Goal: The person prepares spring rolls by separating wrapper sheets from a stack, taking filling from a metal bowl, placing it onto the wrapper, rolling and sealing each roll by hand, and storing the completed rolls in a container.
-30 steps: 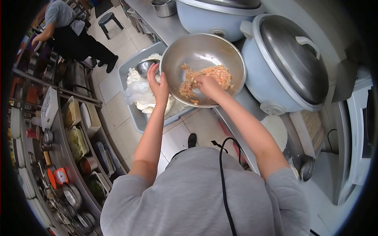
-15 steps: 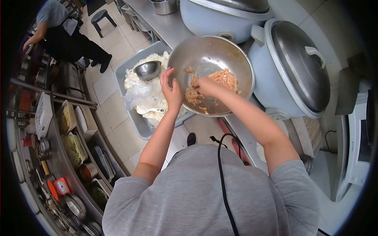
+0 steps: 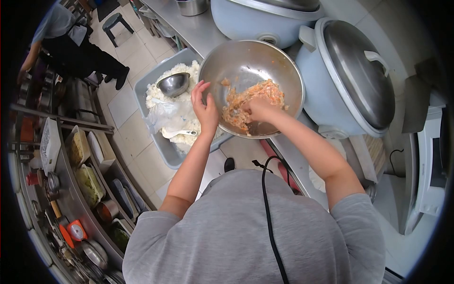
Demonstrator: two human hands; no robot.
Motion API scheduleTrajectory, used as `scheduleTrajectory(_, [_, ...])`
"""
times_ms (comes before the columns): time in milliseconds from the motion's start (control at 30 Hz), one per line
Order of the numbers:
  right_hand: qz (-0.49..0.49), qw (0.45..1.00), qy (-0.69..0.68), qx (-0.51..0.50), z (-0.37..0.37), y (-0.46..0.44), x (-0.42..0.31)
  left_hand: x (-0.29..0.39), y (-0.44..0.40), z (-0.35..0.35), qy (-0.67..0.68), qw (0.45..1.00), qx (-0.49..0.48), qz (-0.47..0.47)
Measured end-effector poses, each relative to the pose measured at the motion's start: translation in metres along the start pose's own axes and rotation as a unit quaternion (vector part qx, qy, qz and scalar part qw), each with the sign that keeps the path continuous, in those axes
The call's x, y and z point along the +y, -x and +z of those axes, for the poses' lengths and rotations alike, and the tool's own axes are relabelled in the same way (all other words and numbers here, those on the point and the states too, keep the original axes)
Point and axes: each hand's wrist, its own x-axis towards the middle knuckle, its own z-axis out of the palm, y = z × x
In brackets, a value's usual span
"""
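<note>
A large steel mixing bowl (image 3: 265, 57) holds a moist, clumpy orange-and-pale food mixture (image 3: 267, 90), whose ingredients I cannot make out. My right hand (image 3: 259, 110) is down in the mixture with its fingers curled into it; the fingertips are hidden. At the bowl's left rim rests my left hand (image 3: 204, 106), its fingers stretched upward and thumb apart. Left of the bowl, a grey-blue plastic tub (image 3: 142, 102) contains white rice (image 3: 182, 66). On the rice lie a small steel bowl (image 3: 174, 85), a crumpled clear plastic bag (image 3: 165, 116) and a white spoon or paddle handle (image 3: 186, 133).
Two large pale-blue rice cookers (image 3: 350, 75) with steel lids stand behind and right of the bowl on a steel counter (image 3: 208, 33). A shelf with food containers (image 3: 90, 182) and utensils runs along the left. A co-worker (image 3: 71, 47) stands at far left near a stool (image 3: 117, 26).
My right hand has moved slightly right through the mixture, which is now more gathered together. My left hand stays at the rim. The view has shifted slightly.
</note>
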Motion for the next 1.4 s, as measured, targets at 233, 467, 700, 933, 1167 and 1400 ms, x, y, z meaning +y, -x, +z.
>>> scheduleTrajectory(233, [-0.021, 0.999, -0.014, -0.036, 0.023, -0.003, 0.012, 0.001, 0.0, 0.0, 0.008, 1.0, -0.003, -0.003])
scheduleTrajectory(467, [-0.159, 0.973, -0.169, 0.016, 0.049, -0.027, 0.034, -0.003, 0.0, -0.001, -0.006, 1.0, -0.005, 0.012])
scheduleTrajectory(700, [0.003, 0.992, -0.095, -0.081, 0.022, 0.002, 0.025, -0.002, 0.001, -0.003, -0.016, 1.0, -0.021, 0.0])
scheduleTrajectory(933, [0.043, 0.996, 0.001, -0.077, 0.017, 0.013, 0.012, -0.001, 0.001, -0.001, 0.003, 1.0, -0.015, -0.011])
scheduleTrajectory(1167, [0.065, 0.996, 0.002, -0.064, -0.002, 0.035, -0.001, -0.002, 0.001, 0.0, 0.017, 1.0, -0.015, -0.016])
scheduleTrajectory(1400, [0.097, 0.994, -0.008, -0.054, 0.007, 0.027, 0.012, -0.005, 0.001, 0.0, 0.009, 1.0, -0.016, -0.014])
